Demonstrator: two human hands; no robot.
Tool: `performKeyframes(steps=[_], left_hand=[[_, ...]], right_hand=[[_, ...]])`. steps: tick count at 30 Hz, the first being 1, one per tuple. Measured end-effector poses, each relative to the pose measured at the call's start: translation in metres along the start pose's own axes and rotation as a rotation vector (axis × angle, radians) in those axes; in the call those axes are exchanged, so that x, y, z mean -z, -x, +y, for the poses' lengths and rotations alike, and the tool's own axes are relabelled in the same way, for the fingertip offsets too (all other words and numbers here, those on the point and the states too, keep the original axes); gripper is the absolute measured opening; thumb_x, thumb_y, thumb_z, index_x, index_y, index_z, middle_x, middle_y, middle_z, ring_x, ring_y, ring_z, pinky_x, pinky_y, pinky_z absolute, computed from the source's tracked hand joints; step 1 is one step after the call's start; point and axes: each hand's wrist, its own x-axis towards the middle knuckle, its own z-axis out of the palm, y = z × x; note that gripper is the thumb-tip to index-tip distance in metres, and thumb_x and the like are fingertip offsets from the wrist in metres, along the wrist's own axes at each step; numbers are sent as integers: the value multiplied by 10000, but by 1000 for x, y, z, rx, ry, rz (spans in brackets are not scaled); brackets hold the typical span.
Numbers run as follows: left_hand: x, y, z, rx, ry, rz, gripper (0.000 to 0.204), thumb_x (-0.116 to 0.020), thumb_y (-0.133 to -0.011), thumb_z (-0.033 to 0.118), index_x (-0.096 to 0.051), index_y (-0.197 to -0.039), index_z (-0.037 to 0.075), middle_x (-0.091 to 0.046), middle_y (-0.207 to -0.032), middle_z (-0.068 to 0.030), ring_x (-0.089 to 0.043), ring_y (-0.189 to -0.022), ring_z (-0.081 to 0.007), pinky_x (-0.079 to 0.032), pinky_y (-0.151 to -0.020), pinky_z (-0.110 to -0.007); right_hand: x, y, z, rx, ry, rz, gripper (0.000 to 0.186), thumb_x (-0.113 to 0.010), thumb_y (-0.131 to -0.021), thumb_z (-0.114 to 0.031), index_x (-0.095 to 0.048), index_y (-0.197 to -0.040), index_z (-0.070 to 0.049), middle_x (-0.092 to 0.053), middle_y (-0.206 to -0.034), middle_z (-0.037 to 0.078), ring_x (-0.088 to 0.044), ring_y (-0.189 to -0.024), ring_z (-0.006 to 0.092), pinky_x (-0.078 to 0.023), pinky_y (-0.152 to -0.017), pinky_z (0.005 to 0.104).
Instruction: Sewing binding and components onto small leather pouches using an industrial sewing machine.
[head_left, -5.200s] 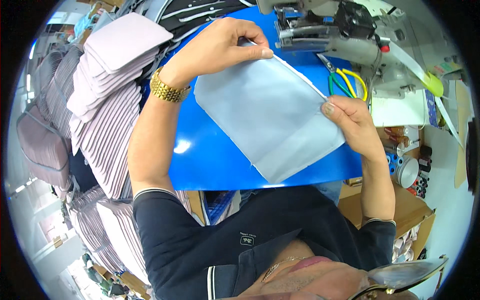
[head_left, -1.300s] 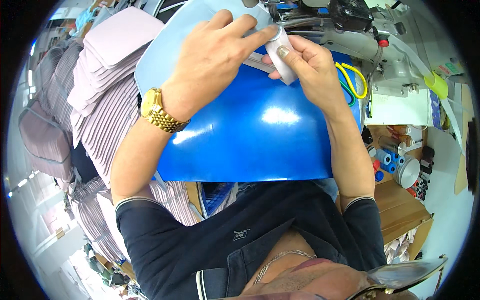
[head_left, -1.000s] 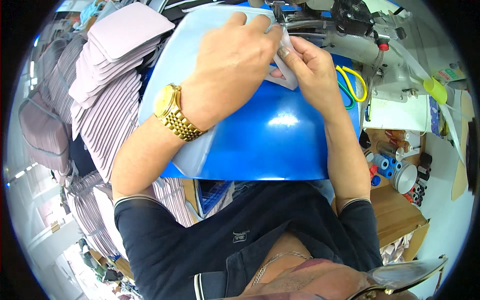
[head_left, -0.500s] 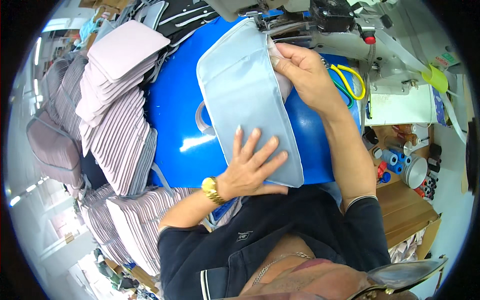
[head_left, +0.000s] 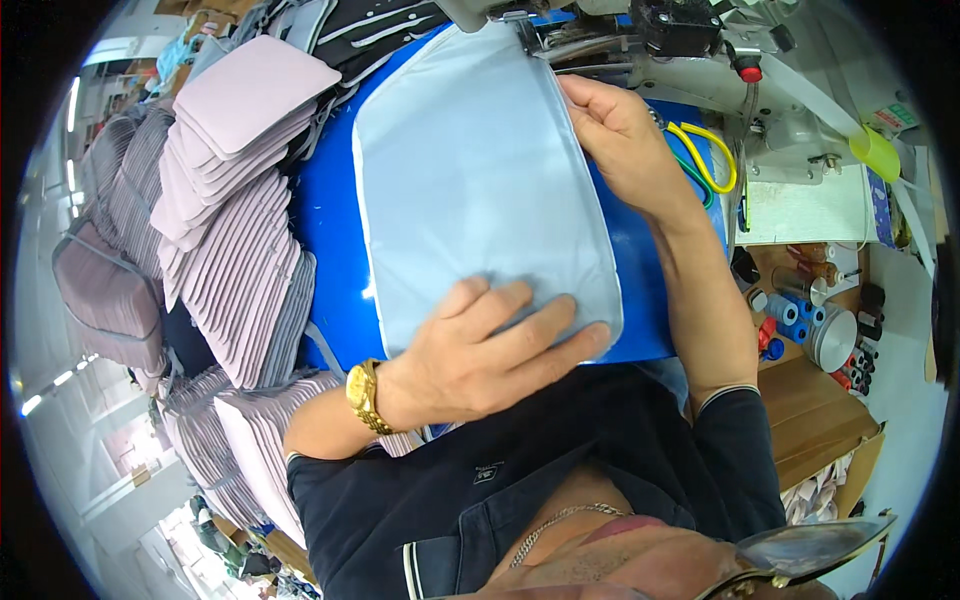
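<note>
Pinching pale-blue fabric panel (head_left: 480, 170) by edge in right hand (head_left: 625, 135); pressing near end under spread left hand (head_left: 490, 345). Could pucker at sewing-machine presser foot (head_left: 528, 38) if pulled unevenly.

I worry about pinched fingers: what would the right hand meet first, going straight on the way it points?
Past the edge of the cloth it touches, the right hand would probably meet the metal foot first, though depth is unclear.
</note>
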Motion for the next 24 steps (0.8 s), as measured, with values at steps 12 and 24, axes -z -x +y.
performKeyframes(steps=[12,24], left_hand=[[10,-28,-55,-23,-105,-54,494,-636,-723,93,-682,-1204,194,-631,-1106,-14,-560,-904,-221,-429,-722,-315],[11,-47,-113,-54,-188,-60,558,-606,-737,-53,-670,-1240,178,-632,-1090,-27,-549,-886,-212,-476,-778,-334]], right_hand=[[-2,-1,3,64,62,73,311,-510,-1018,-214,-631,-1179,23,-694,-958,27,-588,-854,56,-502,-750,244],[-2,-2,5,136,103,87,288,-512,-1007,-188,-651,-1147,22,-699,-925,46,-612,-853,83,-512,-748,259]])
